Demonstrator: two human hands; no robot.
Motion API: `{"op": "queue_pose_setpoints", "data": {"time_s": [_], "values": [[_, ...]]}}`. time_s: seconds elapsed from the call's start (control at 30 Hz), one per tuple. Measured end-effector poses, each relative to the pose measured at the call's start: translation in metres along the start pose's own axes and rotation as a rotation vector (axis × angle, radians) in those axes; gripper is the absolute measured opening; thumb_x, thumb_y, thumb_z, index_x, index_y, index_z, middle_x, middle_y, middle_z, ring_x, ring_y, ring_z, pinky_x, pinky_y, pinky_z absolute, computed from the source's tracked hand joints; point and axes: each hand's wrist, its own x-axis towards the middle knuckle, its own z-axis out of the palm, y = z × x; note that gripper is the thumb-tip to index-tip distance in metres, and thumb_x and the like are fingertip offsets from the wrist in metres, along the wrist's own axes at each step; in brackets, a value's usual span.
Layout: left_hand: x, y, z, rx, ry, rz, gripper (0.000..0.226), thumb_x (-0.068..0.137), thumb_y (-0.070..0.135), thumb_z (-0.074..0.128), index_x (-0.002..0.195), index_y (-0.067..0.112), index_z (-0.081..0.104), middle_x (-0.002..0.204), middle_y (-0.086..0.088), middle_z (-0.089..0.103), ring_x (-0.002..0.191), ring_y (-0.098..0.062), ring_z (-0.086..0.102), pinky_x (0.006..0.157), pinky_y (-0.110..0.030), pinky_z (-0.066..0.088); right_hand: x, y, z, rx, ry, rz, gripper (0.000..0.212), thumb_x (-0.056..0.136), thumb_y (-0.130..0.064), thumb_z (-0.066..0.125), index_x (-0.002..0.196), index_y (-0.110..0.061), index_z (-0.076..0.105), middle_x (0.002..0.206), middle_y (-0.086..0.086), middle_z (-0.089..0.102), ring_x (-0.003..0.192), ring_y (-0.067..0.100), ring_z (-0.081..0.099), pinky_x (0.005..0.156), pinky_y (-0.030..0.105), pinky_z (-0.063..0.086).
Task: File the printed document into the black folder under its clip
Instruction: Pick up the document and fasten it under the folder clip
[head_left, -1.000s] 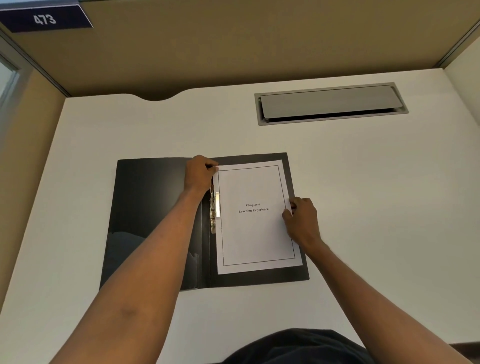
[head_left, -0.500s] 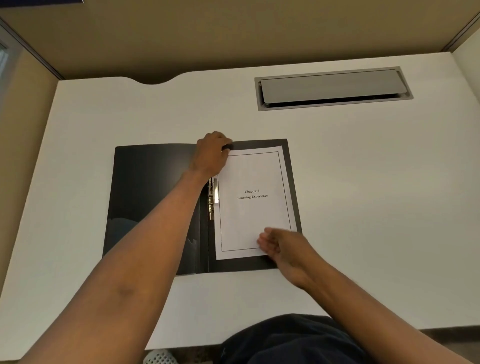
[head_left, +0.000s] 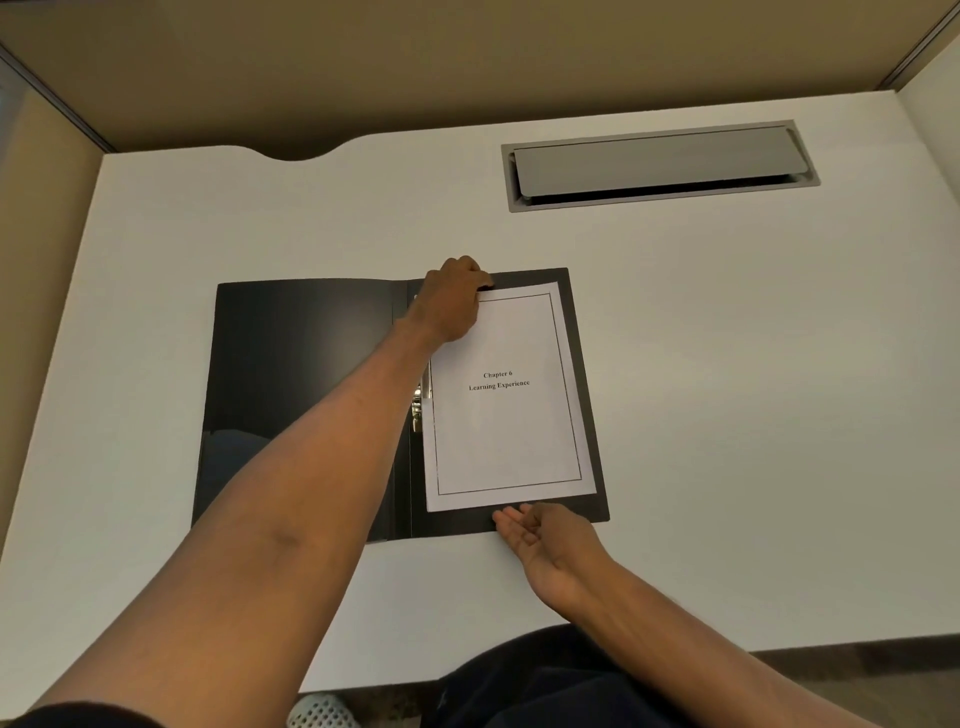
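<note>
A black folder (head_left: 291, 395) lies open flat on the white desk. The printed document (head_left: 506, 431), headed "Chapter 6 Learning Experience", rests on the folder's right half. Its left edge sits at the metal clip (head_left: 418, 405) by the spine, which my left forearm partly hides. My left hand (head_left: 451, 304) is curled over the page's top left corner, fingers closed on the top edge of page and folder. My right hand (head_left: 550, 535) lies palm up at the folder's bottom edge, fingertips touching just below the page, holding nothing.
A grey cable hatch (head_left: 660, 166) is set into the desk (head_left: 753, 415) at the back right. Tan partition walls (head_left: 467, 62) close in the back and both sides. The desk's near edge runs just above my lap.
My right hand left the page's right edge and came down to the folder's bottom edge, turning palm up. My left hand shifted slightly right along the top corner.
</note>
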Motion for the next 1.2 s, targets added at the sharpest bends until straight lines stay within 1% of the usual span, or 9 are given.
{"op": "queue_pose_setpoints", "data": {"time_s": [0.37, 0.43, 0.5, 0.6, 0.7, 0.8, 0.87, 1.03, 1.2], "values": [[-0.004, 0.003, 0.004, -0.048, 0.042, -0.020, 0.039, 0.096, -0.002, 0.044, 0.126, 0.009, 0.066, 0.128, -0.011, 0.061, 0.120, -0.031, 0.053, 0.100, -0.042, 0.041, -0.002, -0.001, 0.004, -0.037, -0.030, -0.001, 0.036, 0.102, 0.006, 0.041, 0.137, 0.008, 0.047, 0.123, 0.027, 0.063, 0.115, 0.037, 0.065, 0.111, 0.046, 0.048], [-0.005, 0.002, 0.005, -0.040, 0.045, -0.014, 0.040, 0.097, 0.000, 0.045, 0.129, 0.011, 0.065, 0.128, -0.010, 0.061, 0.120, -0.030, 0.053, 0.100, -0.041, 0.040, -0.006, -0.003, 0.002, -0.085, -0.045, 0.000, 0.029, 0.101, 0.005, 0.044, 0.129, 0.010, 0.052, 0.124, 0.027, 0.063, 0.114, 0.037, 0.065, 0.108, 0.046, 0.050], [-0.006, 0.000, 0.004, -0.033, 0.059, -0.011, 0.040, 0.098, 0.003, 0.046, 0.133, 0.013, 0.064, 0.130, -0.009, 0.061, 0.121, -0.030, 0.053, 0.100, -0.042, 0.038, -0.015, -0.004, -0.004, -0.221, -0.042, -0.015, 0.018, 0.100, 0.002, 0.049, 0.113, 0.008, 0.060, 0.117, 0.026, 0.067, 0.106, 0.035, 0.069, 0.096, 0.041, 0.057], [-0.009, -0.013, 0.000, -0.060, 0.140, -0.065, 0.036, 0.099, 0.008, 0.048, 0.130, 0.014, 0.066, 0.129, -0.009, 0.062, 0.120, -0.031, 0.054, 0.098, -0.042, 0.037, -0.026, -0.015, -0.008, -0.534, -0.014, -0.273, 0.014, 0.098, -0.011, 0.057, 0.103, -0.006, 0.069, 0.104, 0.017, 0.074, 0.090, 0.024, 0.073, 0.076, 0.031, 0.062], [-0.015, -0.032, -0.008, -0.161, 0.219, -0.179, 0.030, 0.101, 0.009, 0.052, 0.125, 0.006, 0.071, 0.125, -0.016, 0.063, 0.118, -0.032, 0.057, 0.100, -0.042, 0.044, -0.022, -0.051, 0.001, -0.808, 0.068, -0.774, 0.014, 0.095, -0.020, 0.061, 0.107, -0.019, 0.068, 0.100, 0.001, 0.072, 0.089, 0.014, 0.068, 0.082, 0.029, 0.059], [-0.028, -0.048, -0.014, -0.299, 0.238, -0.253, 0.025, 0.100, 0.004, 0.055, 0.114, 0.000, 0.075, 0.115, -0.019, 0.072, 0.105, -0.025, 0.064, 0.095, -0.033, 0.051, 0.000, -0.092, 0.015, -1.028, 0.185, -1.088, 0.032, 0.093, -0.020, 0.064, 0.124, -0.013, 0.059, 0.113, -0.001, 0.061, 0.093, 0.014, 0.060, 0.081, 0.023, 0.047], [-0.036, -0.054, -0.016, -0.347, 0.204, -0.309, 0.027, 0.101, 0.009, 0.057, 0.123, 0.002, 0.072, 0.124, -0.016, 0.071, 0.113, -0.024, 0.065, 0.095, -0.026, 0.047, 0.018, -0.108, 0.021, -1.159, 0.248, -1.113, 0.038, 0.094, -0.020, 0.065, 0.128, -0.008, 0.054, 0.119, 0.006, 0.056, 0.103, 0.022, 0.057, 0.088, 0.031, 0.047], [-0.042, -0.058, -0.019, -0.418, 0.163, -0.361, 0.032, 0.101, 0.012, 0.060, 0.132, 0.007, 0.068, 0.134, -0.013, 0.067, 0.122, -0.026, 0.062, 0.097, -0.024, 0.046, 0.042, -0.114, 0.030, -1.297, 0.314, -1.035, 0.050, 0.095, -0.021, 0.065, 0.138, -0.006, 0.046, 0.135, 0.013, 0.051, 0.124, 0.031, 0.052, 0.101, 0.042, 0.047], [-0.039, -0.057, -0.017, -0.469, 0.150, -0.379, 0.033, 0.100, 0.007, 0.062, 0.132, 0.004, 0.068, 0.126, -0.018, 0.070, 0.112, -0.035, 0.067, 0.096, -0.037, 0.054, 0.048, -0.111, 0.034, -1.314, 0.336, -1.037, 0.056, 0.094, -0.019, 0.067, 0.142, -0.005, 0.042, 0.139, 0.013, 0.049, 0.130, 0.031, 0.048, 0.102, 0.041, 0.047]]}}
